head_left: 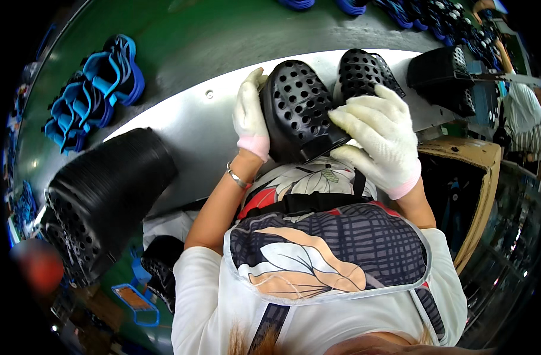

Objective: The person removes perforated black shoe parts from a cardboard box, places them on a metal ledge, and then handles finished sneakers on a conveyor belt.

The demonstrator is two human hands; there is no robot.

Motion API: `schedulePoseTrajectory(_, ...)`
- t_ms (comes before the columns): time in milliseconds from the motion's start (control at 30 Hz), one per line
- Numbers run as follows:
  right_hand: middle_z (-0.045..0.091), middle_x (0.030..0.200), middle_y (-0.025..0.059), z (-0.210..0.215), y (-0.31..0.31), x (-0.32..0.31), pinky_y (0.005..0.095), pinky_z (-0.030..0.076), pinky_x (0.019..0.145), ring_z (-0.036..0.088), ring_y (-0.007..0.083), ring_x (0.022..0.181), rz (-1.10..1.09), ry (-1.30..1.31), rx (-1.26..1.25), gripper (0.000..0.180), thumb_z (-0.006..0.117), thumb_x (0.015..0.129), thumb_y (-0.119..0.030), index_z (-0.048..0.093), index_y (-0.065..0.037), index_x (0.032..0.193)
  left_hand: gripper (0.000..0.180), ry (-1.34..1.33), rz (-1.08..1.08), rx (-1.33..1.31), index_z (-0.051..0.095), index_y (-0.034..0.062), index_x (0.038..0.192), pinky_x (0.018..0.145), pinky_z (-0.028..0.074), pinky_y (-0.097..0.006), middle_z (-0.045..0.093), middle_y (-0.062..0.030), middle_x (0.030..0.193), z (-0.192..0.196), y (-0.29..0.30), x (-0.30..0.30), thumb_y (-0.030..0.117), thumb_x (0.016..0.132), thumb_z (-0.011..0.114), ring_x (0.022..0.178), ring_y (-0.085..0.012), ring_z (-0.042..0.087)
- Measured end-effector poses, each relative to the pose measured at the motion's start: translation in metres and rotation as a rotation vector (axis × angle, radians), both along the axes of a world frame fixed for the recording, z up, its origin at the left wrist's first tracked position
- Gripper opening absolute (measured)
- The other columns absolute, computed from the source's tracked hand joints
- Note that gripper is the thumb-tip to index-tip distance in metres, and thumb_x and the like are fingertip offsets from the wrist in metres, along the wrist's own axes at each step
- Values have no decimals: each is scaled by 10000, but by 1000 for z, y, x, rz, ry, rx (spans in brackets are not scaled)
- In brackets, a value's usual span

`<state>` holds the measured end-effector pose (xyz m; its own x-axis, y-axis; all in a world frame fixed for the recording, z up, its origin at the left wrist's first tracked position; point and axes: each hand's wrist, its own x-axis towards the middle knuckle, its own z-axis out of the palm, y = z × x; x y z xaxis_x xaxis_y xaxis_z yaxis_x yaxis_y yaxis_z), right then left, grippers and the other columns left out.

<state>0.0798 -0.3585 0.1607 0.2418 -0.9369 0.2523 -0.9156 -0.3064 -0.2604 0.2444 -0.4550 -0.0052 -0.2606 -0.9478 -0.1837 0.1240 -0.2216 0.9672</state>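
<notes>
A black perforated clog shoe (297,109) is held over the near edge of a pale metal table (190,121), close to my chest. My left hand (250,115), in a white knit glove with a pink cuff, grips its left side. My right hand (380,133), gloved the same way, closes over its right side and lower edge. A second black perforated clog (362,71) lies on the table just behind, touching the held one. A thin bracelet sits on my left wrist.
A long nested stack of black clog uppers (99,201) lies at my left. Another black stack (442,74) rests on the table's right end. Blue shoe parts (96,89) lie on the green floor. A cardboard box (466,160) stands right, and another person (522,112) is at far right.
</notes>
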Motion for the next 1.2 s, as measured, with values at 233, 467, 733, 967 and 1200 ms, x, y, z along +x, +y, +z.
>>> schedulePoseTrajectory(233,646,1028,48,0,2,-16,450,408,969,576,248,1062,33,-222,-24,382,747,731,-326,678,-108,1038,524,99,-166,199,576,-19,1242,1005,432,-338,619,-137,1207,-8,-9,7,352,1033,271,1104,-206,581)
schedulePoseTrajectory(467,575,1223,176,-17,10,-43,431,390,1003,508,355,1125,-328,-389,24,461,657,784,-296,634,-11,1147,498,-145,-184,49,547,-39,1278,1002,435,-326,584,-130,1256,30,-13,11,329,1027,323,1131,-207,565)
schedulePoseTrajectory(733,589,1225,169,-6,22,-48,396,428,987,559,332,1106,-392,-595,31,477,679,777,-268,620,-19,1179,456,-205,-304,-22,495,-56,1329,1027,419,-344,559,-151,1301,32,-49,27,280,1024,448,1176,-232,549)
schedulePoseTrajectory(967,663,940,118,16,42,-51,315,483,807,638,216,871,-785,-639,175,282,605,853,-111,643,-8,1113,519,-629,-337,-756,482,42,1368,934,484,-344,507,-182,1354,60,-157,-51,275,916,587,1075,-264,615)
schedulePoseTrajectory(1200,675,961,126,13,58,-61,337,501,814,652,264,898,-809,-512,196,244,608,865,-130,662,-21,1076,507,-786,-499,-772,627,-14,1137,882,489,-388,656,-233,1071,36,-206,-115,399,843,639,988,-372,631)
